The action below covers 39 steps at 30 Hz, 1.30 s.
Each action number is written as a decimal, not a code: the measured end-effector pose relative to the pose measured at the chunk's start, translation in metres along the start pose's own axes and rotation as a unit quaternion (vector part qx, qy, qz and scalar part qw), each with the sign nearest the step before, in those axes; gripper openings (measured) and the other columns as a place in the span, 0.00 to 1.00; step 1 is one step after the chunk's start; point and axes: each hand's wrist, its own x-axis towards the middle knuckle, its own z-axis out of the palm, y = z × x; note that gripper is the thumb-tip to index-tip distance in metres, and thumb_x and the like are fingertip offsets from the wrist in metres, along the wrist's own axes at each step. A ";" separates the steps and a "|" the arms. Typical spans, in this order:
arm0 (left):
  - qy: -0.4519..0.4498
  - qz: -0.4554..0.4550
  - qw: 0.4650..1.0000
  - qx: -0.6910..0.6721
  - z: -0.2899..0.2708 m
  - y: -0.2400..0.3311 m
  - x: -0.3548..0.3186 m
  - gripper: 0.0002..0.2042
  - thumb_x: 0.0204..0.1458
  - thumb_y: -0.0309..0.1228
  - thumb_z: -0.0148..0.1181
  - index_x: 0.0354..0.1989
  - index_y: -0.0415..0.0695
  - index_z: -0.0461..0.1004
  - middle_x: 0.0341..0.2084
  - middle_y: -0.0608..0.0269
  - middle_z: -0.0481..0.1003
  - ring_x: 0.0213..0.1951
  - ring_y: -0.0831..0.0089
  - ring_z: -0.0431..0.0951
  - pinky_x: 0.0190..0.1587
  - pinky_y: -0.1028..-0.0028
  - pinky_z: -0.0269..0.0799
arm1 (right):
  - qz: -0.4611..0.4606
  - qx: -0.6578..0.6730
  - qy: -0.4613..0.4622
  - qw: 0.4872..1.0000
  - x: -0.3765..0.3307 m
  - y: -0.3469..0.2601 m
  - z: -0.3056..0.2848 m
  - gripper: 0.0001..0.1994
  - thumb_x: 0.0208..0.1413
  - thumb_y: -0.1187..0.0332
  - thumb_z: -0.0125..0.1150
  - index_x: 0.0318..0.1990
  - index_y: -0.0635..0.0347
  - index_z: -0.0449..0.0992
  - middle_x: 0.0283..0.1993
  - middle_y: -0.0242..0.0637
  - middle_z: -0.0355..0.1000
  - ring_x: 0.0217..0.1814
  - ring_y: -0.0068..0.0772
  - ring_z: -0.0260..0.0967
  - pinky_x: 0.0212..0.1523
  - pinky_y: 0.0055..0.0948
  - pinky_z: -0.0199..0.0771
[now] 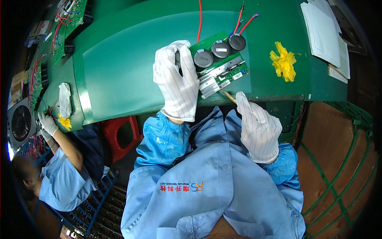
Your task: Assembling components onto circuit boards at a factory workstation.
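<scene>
A green circuit board (207, 43) lies at a slant on the green work surface. Round black capacitors (203, 59) stand along its far side, and a silver finned heat sink (211, 84) runs along the near side. My left hand (175, 81), in a white striped glove, is closed around the board's left end, partly covering another black capacitor. In my gloved right hand (258, 129) is a thin, tan, stick-like tool (228, 96), its tip at the near edge of the heat sink. The tool's exact kind cannot be made out.
Red wires (200, 22) extend from the board's far side. Crumpled yellow tape pieces (283, 61) sit to the right, near white papers (324, 34). At left, a co-worker's gloved hand (48, 124) is beside a fan (22, 119) and wired boards. A red stool (121, 137) stands below the table edge.
</scene>
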 end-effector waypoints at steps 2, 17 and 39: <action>-0.005 0.026 0.999 0.027 -0.001 0.002 0.002 0.05 0.61 0.24 0.57 0.43 0.40 0.76 0.38 0.57 0.78 0.40 0.56 0.78 0.43 0.62 0.71 | 0.007 -0.013 -0.010 1.000 0.004 -0.003 -0.004 0.25 0.49 0.74 0.63 0.59 0.60 0.79 0.41 0.29 0.73 0.26 0.26 0.67 0.25 0.27 0.68; -0.009 0.090 0.992 0.083 0.000 0.011 0.011 0.03 0.58 0.25 0.61 0.39 0.42 0.75 0.33 0.59 0.77 0.35 0.58 0.77 0.39 0.63 0.69 | 0.045 0.028 -0.065 0.997 0.008 -0.007 -0.028 0.27 0.48 0.76 0.64 0.60 0.59 0.78 0.43 0.29 0.76 0.31 0.26 0.74 0.28 0.26 0.71; 0.057 0.234 0.970 -0.019 -0.025 0.015 0.033 0.07 0.61 0.21 0.57 0.30 0.39 0.75 0.29 0.57 0.78 0.31 0.63 0.79 0.41 0.66 0.75 | 0.131 0.029 0.047 0.990 0.004 0.029 -0.042 0.24 0.52 0.82 0.65 0.59 0.59 0.79 0.48 0.37 0.82 0.41 0.35 0.81 0.37 0.29 0.80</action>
